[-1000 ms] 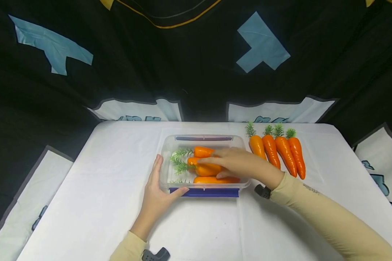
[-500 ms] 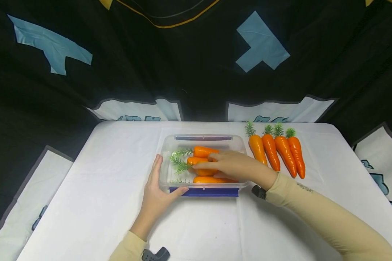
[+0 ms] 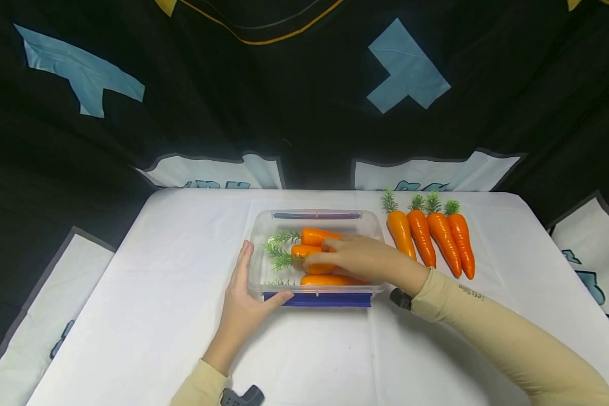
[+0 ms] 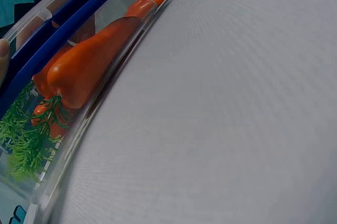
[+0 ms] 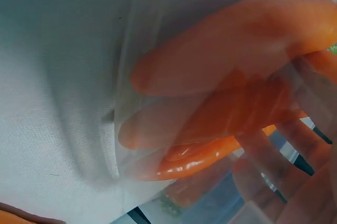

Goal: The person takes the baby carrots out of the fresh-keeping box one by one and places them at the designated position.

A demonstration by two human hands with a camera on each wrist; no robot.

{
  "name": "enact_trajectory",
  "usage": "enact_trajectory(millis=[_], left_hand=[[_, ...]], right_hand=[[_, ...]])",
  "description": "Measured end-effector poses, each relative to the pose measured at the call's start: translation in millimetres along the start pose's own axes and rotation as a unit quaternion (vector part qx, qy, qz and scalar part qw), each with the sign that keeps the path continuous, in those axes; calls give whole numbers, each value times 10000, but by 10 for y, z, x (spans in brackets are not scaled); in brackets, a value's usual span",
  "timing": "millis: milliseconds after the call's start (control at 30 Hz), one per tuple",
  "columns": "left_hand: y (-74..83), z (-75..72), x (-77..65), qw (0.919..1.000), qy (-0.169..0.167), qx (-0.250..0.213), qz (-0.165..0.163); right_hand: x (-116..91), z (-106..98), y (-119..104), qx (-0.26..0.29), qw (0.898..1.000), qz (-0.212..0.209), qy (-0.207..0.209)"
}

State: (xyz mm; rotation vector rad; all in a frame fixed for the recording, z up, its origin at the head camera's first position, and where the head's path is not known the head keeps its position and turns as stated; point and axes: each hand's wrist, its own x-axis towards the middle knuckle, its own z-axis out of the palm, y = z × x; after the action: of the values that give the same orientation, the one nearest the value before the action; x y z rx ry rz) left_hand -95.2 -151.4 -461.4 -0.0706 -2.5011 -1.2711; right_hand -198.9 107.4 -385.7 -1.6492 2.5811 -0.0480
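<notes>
A clear plastic food box (image 3: 370, 223) with blue latch flaps (image 3: 317, 300) stands at mid-table in the head view. Several orange carrots (image 3: 318, 235) with green tops lie inside, their tops to the left. My left hand (image 3: 243, 307) rests against the box's front left corner, fingers along the left wall and thumb on the front. My right hand (image 3: 360, 258) reaches into the box, its bent fingers around a middle carrot (image 3: 318, 268). That hand hides the carrots' right ends. Through the clear wall, the right wrist view shows the fingers (image 5: 303, 140) beside the carrots.
A row of several more carrots (image 3: 441, 239) lies on the white tablecloth (image 3: 193, 237), right of the box and near my right forearm. Behind the table hangs a black curtain (image 3: 294, 113) with pale blue shapes.
My right hand has shifted slightly left over the carrots in the box, and its fingers have drawn in. The left hand and the box have stayed put.
</notes>
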Motion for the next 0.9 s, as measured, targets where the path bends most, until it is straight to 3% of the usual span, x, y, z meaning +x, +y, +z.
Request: enact_trajectory(millis=[533,900], left_hand=[[-2,-11,-10,10000,-7,-20,-17],[3,-11,-6,10000,-13,-40,-14]], right_hand=[[57,39,-18,-455,9986,-223,120],[95,66,-5,-249,9991,-207,258]])
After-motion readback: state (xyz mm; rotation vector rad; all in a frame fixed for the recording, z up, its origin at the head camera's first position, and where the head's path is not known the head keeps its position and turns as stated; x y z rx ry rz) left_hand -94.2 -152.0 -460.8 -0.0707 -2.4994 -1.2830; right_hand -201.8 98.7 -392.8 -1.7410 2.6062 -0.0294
